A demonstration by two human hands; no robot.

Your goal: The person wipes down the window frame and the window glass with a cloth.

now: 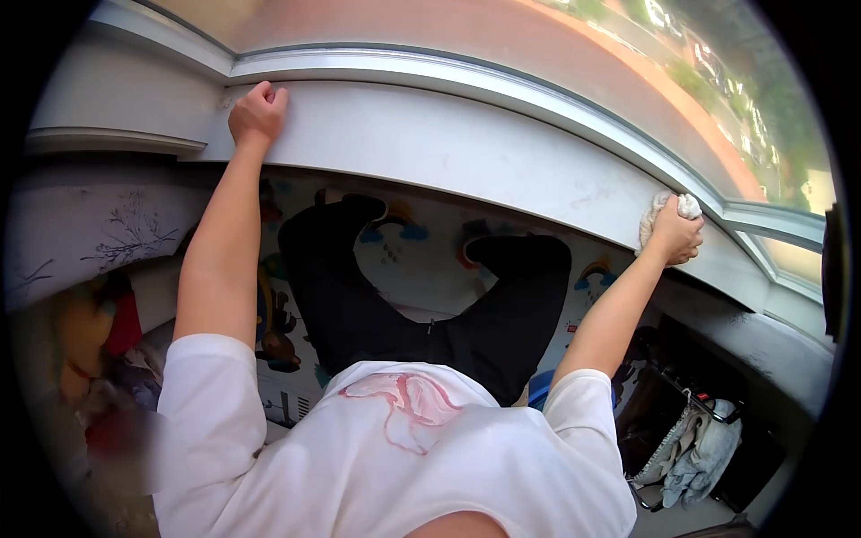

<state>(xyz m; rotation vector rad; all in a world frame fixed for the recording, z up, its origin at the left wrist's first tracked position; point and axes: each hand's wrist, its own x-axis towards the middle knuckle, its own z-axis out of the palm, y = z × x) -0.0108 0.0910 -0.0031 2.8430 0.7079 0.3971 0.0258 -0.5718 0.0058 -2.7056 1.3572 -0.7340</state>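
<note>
A white windowsill [430, 134] runs across the view below the window. My left hand [258, 114] is closed in a fist and rests on the sill's left end, close to the window frame; nothing shows in it. At the sill's right end, my right hand [677, 235] is wrapped round a bunched whitish cloth [655, 215], which lies against the sill surface. Faint smudges show on the sill a little left of the cloth.
The window frame [466, 76] borders the sill's far side. Below are my black-trousered legs [395, 314] and a mat [408, 255] with cartoon prints. At lower right a grey cloth item [704, 453] hangs on a dark rack. A blue object [541, 387] is partly hidden by my sleeve.
</note>
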